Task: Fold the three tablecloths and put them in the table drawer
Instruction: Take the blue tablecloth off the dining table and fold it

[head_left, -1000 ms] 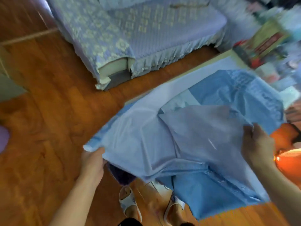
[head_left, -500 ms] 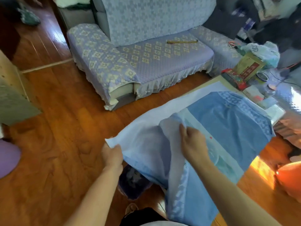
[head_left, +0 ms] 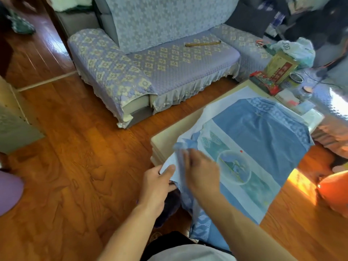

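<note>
A blue tablecloth point(head_left: 263, 140) with a pale band and a round picture lies over the low cream table point(head_left: 169, 136), hanging off its near edge. A white cloth layer point(head_left: 226, 102) shows under it at the far side. My left hand point(head_left: 156, 187) pinches the cloth's near left corner between thumb and fingers. My right hand point(head_left: 201, 170) sits right beside it, fingers curled on a bunched fold of the same cloth. No drawer is visible.
A lilac patterned sofa point(head_left: 160, 68) stands behind the table with a stick on its seat. Boxes, a jar and bags point(head_left: 278, 72) crowd the table's far right. An orange thing point(head_left: 335, 191) sits at the right, a purple one point(head_left: 9, 193) at the left, on wood floor.
My right hand has carried the right side of the cloth across to my left hand, folding it narrower. Both hands now meet at the table's near left corner, and more bare tabletop shows.
</note>
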### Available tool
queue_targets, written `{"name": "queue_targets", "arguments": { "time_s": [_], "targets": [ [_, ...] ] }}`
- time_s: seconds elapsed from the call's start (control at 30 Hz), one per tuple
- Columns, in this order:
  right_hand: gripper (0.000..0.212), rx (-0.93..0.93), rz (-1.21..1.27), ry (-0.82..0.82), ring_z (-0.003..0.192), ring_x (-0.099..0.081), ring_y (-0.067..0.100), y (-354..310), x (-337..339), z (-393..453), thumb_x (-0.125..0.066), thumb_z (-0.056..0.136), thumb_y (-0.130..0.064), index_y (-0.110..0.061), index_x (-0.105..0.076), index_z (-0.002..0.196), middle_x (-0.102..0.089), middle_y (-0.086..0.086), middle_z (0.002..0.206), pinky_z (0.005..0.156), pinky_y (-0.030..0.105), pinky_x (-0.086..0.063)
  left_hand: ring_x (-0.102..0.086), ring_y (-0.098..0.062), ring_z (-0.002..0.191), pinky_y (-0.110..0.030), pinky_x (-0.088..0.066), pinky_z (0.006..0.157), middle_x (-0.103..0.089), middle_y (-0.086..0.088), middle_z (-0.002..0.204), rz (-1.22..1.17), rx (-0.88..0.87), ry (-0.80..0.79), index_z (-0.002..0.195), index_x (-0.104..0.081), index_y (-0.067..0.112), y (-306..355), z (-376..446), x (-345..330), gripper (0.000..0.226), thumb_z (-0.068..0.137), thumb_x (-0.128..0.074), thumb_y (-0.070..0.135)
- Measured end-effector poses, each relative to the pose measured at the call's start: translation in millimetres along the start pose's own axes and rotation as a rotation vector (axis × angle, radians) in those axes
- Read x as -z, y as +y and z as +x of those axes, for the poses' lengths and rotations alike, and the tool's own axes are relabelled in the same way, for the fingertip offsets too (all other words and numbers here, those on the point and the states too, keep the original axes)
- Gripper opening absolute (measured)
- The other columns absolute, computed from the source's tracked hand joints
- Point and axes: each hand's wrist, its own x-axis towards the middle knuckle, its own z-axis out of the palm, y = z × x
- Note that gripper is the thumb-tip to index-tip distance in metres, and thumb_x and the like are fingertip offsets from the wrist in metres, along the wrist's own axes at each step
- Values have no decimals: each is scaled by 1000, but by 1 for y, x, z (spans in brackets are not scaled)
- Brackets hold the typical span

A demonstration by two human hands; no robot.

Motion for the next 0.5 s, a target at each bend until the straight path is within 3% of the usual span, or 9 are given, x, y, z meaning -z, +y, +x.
{"name": "queue_targets", "arguments": {
  "time_s": [0.07,0.13,0.27,0.4,0.5],
  "targets": [
    [11,130,12,-21,42,-55,28,-8,-14,-18,-63,91,-28,-19,-68,95,-59,1,67,39,28,-37,-74,-29,85,-48,-60,83,-74,-25,95,-21,9,18,96,-75,3,1,-4,-1,16,101,-62,11],
    [27,235,-39,-21,38,-49,24,-3,-20,-29,-72,83,-26,-19,-71,109,-56,-2,70,37,25,-34,-74,-27,82,-43,-61,78,-73,-28,95,6,-2,42,95,-72,-3,1,-5,2,14,99,-60,4],
    [54,388,-92,-2,40,-46,23,14,-20,-46,-68,84,-22,-19,-61,137,-61,-2,87,38,27,-34,-76,-28,91,-41,-62,82,-78,-16,97,-17,-24,73,103,-74,6,4,-10,11,21,104,-52,6],
    [55,411,-7,15,41,-42,24,29,-20,-60,-51,90,-13,-22,-50,145,-60,-2,91,37,28,-34,-74,-28,102,-51,-57,96,-78,-12,104,-29,8,-3,113,-73,10,8,-12,14,27,107,-50,23],
    [58,434,-57,0,38,-39,22,34,-17,-63,-45,88,-12,-22,-47,145,-63,-1,91,36,27,-32,-74,-28,104,-54,-53,102,-77,-12,108,-24,60,-50,118,-71,8,9,-14,17,28,107,-50,24]
  ]
}}
